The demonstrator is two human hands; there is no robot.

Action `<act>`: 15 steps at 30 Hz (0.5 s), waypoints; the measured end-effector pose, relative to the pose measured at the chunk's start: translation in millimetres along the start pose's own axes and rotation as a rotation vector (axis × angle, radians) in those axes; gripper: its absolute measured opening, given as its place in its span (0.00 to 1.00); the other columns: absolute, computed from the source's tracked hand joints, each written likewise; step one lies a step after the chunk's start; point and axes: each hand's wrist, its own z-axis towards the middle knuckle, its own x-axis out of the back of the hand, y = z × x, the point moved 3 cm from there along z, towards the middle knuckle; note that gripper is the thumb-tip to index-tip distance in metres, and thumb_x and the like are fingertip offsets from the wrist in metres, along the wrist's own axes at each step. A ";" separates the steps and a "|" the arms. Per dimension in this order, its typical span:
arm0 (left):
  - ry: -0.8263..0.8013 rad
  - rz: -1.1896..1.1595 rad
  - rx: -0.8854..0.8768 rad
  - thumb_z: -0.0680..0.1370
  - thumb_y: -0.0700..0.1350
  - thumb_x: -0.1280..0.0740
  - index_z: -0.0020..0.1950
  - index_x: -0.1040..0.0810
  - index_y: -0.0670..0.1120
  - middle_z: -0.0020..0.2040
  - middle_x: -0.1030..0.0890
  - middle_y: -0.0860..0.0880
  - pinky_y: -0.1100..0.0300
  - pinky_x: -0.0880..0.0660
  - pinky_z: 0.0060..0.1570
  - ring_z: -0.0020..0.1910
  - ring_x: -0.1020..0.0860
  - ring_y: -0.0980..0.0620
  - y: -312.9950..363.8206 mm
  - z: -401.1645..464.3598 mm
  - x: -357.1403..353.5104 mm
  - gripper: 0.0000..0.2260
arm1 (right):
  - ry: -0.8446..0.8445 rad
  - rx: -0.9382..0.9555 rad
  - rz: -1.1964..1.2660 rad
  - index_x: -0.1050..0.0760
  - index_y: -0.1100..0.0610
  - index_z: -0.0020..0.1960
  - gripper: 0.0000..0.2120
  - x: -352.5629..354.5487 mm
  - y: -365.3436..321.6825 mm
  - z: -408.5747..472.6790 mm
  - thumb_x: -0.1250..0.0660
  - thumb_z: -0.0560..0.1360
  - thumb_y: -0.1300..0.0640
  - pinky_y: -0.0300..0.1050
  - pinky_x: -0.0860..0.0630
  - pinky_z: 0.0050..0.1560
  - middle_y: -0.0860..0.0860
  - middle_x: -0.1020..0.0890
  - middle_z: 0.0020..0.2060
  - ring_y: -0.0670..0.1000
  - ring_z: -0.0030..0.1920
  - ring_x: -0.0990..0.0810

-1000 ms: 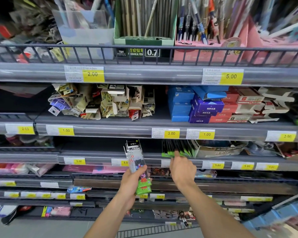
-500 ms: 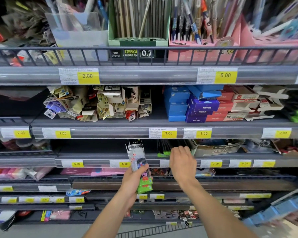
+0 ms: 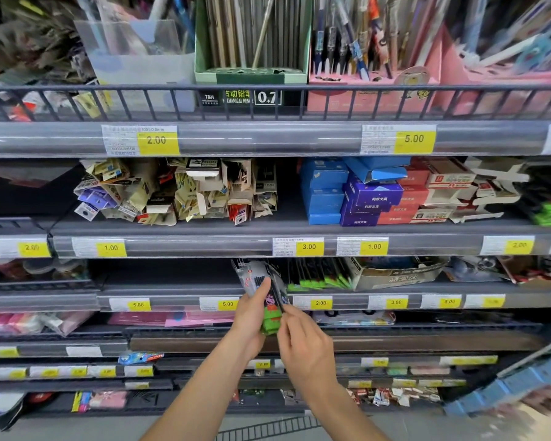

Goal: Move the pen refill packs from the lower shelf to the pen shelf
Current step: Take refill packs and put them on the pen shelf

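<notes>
Standing before the shelving, I take the 3.00 tag (image 3: 298, 246) on the second rail as my marker. Largest first: five shelf levels are plain to see, with more, harder to separate, near the floor. Top of all, well above the tag, is the pen shelf (image 3: 268, 138) behind its wire rail, carrying four tubs of pens that I can count: clear, green, and two pink. Just below the tag and to its right lies the lower shelf (image 3: 347, 289), where a row of green-footed refill packs (image 3: 315, 278) leans against a cardboard box (image 3: 395, 275); they overlap too much for a sure count, perhaps six or more. Blue and purple boxes sit right above the tag.

Below the tag and a little left, both hands meet in front of the shelf edge. The left hand (image 3: 252, 319) grips a small bundle (image 3: 266, 297) of packs, thumb laid across the front; two or three, I cannot say exactly. The right hand (image 3: 306, 348) pinches the bundle's right edge with fingertips, seemingly adding or squaring up a pack.

By my reckoning this is the gathering step, mid-task. Next calls for either another reach to the row right of the tag, or a long lift straight up past two rails, clearing the wire guard.
</notes>
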 end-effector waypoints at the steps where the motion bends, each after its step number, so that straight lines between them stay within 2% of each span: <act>1: -0.008 -0.017 0.005 0.83 0.53 0.31 0.68 0.22 0.39 0.60 0.14 0.35 0.47 0.18 0.53 0.53 0.15 0.39 -0.3 0.0 0.5 0.21 | 0.014 0.028 0.002 0.17 0.64 0.44 0.08 0.0 0.0 -1.6 0.33 0.78 0.62 0.43 0.15 0.43 0.57 0.13 0.47 0.51 0.49 0.13; 4: -0.074 -0.048 0.023 0.82 0.57 0.30 0.69 0.22 0.40 0.61 0.15 0.36 0.47 0.19 0.56 0.55 0.15 0.40 -3.1 -3.7 -0.6 0.25 | 0.010 0.094 0.032 0.16 0.65 0.47 0.08 -0.5 -2.0 -4.1 0.33 0.78 0.62 0.46 0.16 0.52 0.58 0.13 0.50 0.53 0.54 0.14; 6: -0.139 -0.044 0.055 0.79 0.57 0.26 0.68 0.21 0.42 0.58 0.14 0.39 0.47 0.19 0.55 0.55 0.15 0.42 -5.6 -8.2 -1.7 0.24 | -0.016 0.125 0.060 0.15 0.65 0.49 0.09 0.5 -3.9 -4.7 0.33 0.78 0.62 0.48 0.18 0.59 0.58 0.13 0.54 0.53 0.59 0.15; 10: -0.238 -0.057 0.093 0.75 0.47 0.23 0.57 0.22 0.43 0.44 0.16 0.45 0.51 0.18 0.44 0.44 0.16 0.46 -13.6 -12.4 7.9 0.15 | -0.088 0.062 0.288 0.15 0.62 0.55 0.10 12.5 -8.2 -3.2 0.32 0.79 0.61 0.46 0.25 0.69 0.54 0.16 0.60 0.50 0.66 0.20; 12: -0.255 -0.086 0.081 0.77 0.42 0.25 0.59 0.23 0.42 0.45 0.16 0.42 0.51 0.18 0.42 0.44 0.16 0.44 -15.8 -13.1 14.7 0.14 | -0.074 -0.132 0.470 0.15 0.60 0.57 0.10 21.4 -8.8 -2.4 0.34 0.80 0.60 0.43 0.24 0.67 0.52 0.15 0.60 0.46 0.65 0.19; 15: -0.247 -0.102 0.076 0.78 0.38 0.28 0.65 0.24 0.38 0.49 0.13 0.37 0.50 0.17 0.42 0.45 0.14 0.41 -17.8 -16.5 20.2 0.17 | 0.035 -0.609 0.649 0.15 0.51 0.54 0.10 34.9 -3.0 -4.2 0.32 0.80 0.62 0.38 0.21 0.56 0.46 0.15 0.53 0.44 0.55 0.17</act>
